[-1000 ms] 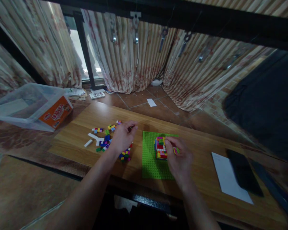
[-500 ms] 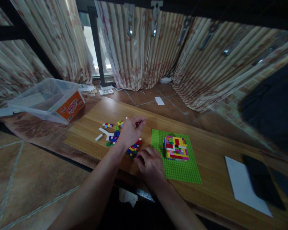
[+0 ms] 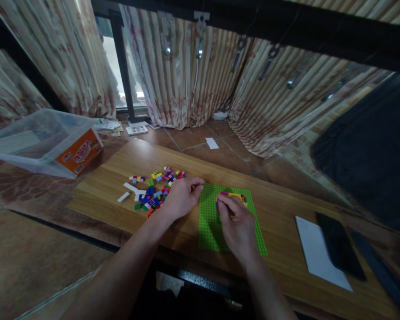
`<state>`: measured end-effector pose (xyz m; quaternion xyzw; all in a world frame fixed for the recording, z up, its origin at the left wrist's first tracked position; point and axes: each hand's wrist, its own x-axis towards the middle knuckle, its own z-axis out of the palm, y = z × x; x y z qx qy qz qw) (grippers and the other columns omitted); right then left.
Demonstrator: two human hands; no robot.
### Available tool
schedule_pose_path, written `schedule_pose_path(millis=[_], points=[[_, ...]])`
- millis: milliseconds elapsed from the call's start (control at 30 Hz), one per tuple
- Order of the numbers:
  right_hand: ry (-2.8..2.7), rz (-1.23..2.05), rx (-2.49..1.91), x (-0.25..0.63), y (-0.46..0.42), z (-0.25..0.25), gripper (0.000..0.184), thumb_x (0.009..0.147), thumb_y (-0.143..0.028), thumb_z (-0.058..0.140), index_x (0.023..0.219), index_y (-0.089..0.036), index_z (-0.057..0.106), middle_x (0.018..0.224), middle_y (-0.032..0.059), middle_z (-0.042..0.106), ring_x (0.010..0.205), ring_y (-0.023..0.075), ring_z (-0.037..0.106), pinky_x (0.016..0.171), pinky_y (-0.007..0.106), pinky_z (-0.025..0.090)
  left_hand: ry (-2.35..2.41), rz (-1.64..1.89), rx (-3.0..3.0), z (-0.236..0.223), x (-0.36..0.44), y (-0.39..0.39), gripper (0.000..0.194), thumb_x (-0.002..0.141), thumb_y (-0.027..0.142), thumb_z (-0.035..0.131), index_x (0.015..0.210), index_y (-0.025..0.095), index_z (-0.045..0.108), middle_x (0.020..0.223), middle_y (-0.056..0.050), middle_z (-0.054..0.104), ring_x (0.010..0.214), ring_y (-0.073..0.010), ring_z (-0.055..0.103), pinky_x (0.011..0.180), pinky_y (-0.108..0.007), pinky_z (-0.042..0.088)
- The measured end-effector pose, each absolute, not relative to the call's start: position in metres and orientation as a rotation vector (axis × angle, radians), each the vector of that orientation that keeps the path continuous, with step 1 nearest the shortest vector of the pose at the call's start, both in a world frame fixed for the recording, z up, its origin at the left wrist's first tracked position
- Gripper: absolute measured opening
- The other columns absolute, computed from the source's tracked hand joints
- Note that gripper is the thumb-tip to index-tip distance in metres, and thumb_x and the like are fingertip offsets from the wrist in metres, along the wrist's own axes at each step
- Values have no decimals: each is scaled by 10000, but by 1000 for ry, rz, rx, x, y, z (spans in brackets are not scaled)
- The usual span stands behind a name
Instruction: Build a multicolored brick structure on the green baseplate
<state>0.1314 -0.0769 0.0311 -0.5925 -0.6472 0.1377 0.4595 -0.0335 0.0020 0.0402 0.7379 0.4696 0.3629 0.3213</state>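
Note:
My right hand [image 3: 238, 224] reaches over the built block of toy bricks [image 3: 237, 195], its thumb and forefinger pinched at the block's far left corner. A small brick [image 3: 219, 198] seems to be in that pinch, mostly covered by the fingertips. The hand hides most of the block, which sits on a green studded baseplate [image 3: 207, 222]. Beside the baseplate's far left corner is my left hand [image 3: 184, 196], fingers curled and fingertips close together. Whatever they hold, if anything, cannot be made out. Loose colourful bricks [image 3: 150, 191] lie spread to its left, partly behind it.
A clear plastic tub [image 3: 50, 146] with an orange label stands beyond the wooden board's [image 3: 103, 191] left end. White paper [image 3: 320, 253] and a dark flat object [image 3: 340, 246] lie at the right. A dark rail [image 3: 253, 26] with hanging metal tools crosses above.
My right hand has left the loose bricks and moved right onto the built block. My left hand has shifted off the pile toward the baseplate's corner, uncovering more bricks. The view has turned slightly right.

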Motion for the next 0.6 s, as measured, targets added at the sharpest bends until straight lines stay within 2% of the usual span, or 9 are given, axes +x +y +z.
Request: schedule_pose_path(millis=[267, 367, 600], points=[[-1628, 284, -1580, 163, -69, 28, 299, 957, -291, 486, 1010, -199, 766, 1001, 100, 701, 900, 220, 668, 817, 371, 541, 1118, 749, 1989, 37, -6, -23, 259, 879, 162, 534, 1018, 190, 751, 916, -21, 774, 744, -157, 679, 727, -267, 526], [-1719, 272, -1603, 162, -67, 25, 312, 964, -275, 464, 1030, -196, 759, 1031, 107, 705, 940, 235, 653, 848, 393, 533, 1117, 738, 1964, 35, -1, -27, 264, 882, 170, 532, 1036, 197, 744, 955, -23, 772, 810, -169, 686, 763, -279, 527], [-1839, 159, -1637, 161, -65, 25, 313, 937, -200, 460, 1126, -220, 708, 1023, 94, 711, 986, 257, 622, 916, 445, 500, 1107, 727, 1988, 33, 3, -30, 249, 889, 177, 524, 1017, 211, 734, 927, -26, 756, 807, -174, 676, 724, -273, 511]])
